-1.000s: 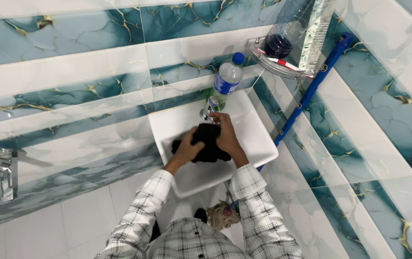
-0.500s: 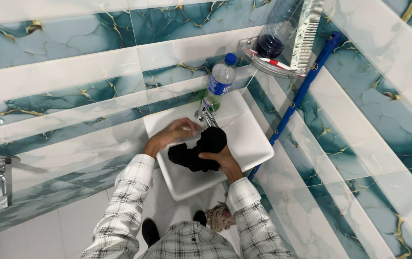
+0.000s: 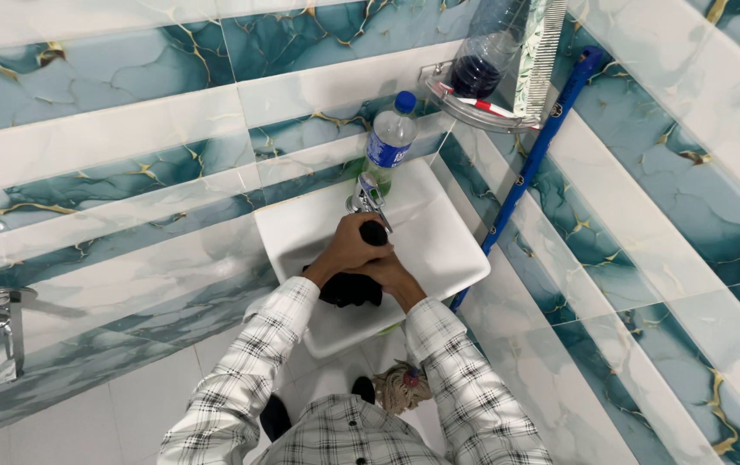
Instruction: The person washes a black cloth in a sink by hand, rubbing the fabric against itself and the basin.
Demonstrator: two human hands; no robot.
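Note:
Both of my hands are together over a white rectangular sink (image 3: 439,250). My left hand (image 3: 348,250) wraps around the top of a black cloth (image 3: 351,289) just under the chrome tap (image 3: 365,196). Close beside it, my right hand (image 3: 390,274) grips the same cloth from the right. The cloth hangs bunched and dark below my hands, inside the basin. My sleeves are white with a black check.
A plastic bottle (image 3: 390,142) with a blue cap stands behind the tap. A corner shelf (image 3: 482,108) holds a dark jar and a comb. A blue pole (image 3: 529,164) leans in the corner. A wall tap (image 3: 0,331) is at far left; a mop head (image 3: 400,387) lies on the floor.
My hands have closed together on the black cloth and lifted it up toward the tap; before, they were apart, spreading it in the basin.

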